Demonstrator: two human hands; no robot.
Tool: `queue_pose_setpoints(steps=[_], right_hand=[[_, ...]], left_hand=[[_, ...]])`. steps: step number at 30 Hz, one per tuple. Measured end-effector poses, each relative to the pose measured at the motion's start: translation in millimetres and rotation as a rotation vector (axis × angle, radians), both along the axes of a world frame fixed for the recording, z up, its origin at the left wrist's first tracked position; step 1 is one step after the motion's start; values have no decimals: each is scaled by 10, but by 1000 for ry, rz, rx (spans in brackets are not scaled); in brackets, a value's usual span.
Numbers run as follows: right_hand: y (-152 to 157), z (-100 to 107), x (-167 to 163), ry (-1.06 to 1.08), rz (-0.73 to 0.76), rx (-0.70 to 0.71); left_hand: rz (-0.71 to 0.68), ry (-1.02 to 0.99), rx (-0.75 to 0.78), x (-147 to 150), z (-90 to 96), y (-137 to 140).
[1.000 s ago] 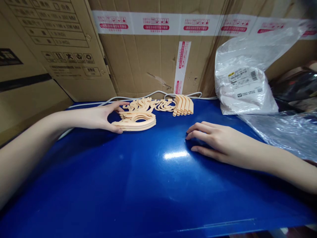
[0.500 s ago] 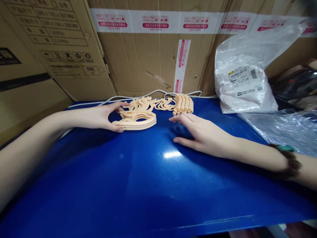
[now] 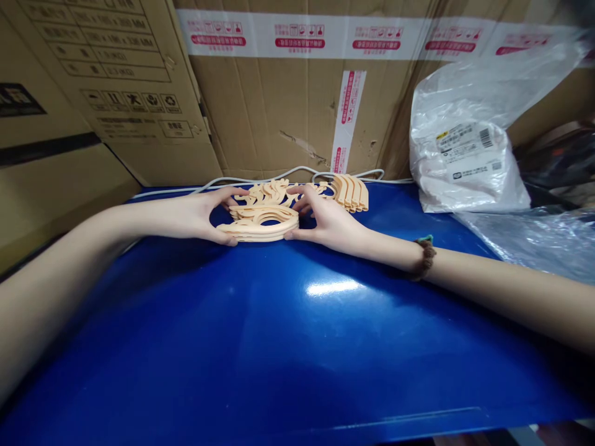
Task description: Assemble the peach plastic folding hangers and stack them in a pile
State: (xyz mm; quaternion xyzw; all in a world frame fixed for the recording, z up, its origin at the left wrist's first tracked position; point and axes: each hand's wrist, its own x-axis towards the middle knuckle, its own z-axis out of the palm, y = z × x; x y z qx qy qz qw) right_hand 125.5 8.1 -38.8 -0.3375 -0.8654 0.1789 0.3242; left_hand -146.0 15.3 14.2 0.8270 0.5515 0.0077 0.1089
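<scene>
A low stack of curved beige plastic pieces (image 3: 260,233) lies on the blue table, with an oval gap in its middle. My left hand (image 3: 193,217) grips its left end, thumb at the front and fingers at the back. At the right end, my right hand (image 3: 332,223) has its thumb against the front corner and its fingers curled behind. Just behind the stack are wavy beige pieces (image 3: 267,192), partly hidden by my right fingers. To the right of them, several curved beige arms (image 3: 352,193) lie side by side.
Cardboard boxes (image 3: 269,118) with printed tape stand along the back of the blue table (image 3: 260,347). A white cable (image 3: 216,183) runs along their foot. A white plastic bag (image 3: 465,161) with a label stands at the back right, and clear plastic film (image 3: 539,238) lies beside it.
My right hand has moved left from the open table to the right end of the stack and closed on it. My left hand stays at the left end. The view has shifted slightly.
</scene>
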Motion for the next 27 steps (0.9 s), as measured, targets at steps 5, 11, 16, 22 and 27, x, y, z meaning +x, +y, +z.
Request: queue_pose_setpoints(steps=[5,11,16,22,27], right_hand=[[-8,5,-22,16,-14,-16],[-40,12,-23,33,-16,-6],[-52,21,9,27,-11,-35],[-39,11,19,11,-4,-46],[-19,2,11,39,5,-54]], left_hand=[[-7,-5,-4,10,8,-10],[-15,-18,-7,2,14,-17],[-19,-6,-5,-32,12,-15],[-13,-21,9,-51,11,-9],[6,-17,14,-17,35,-30]])
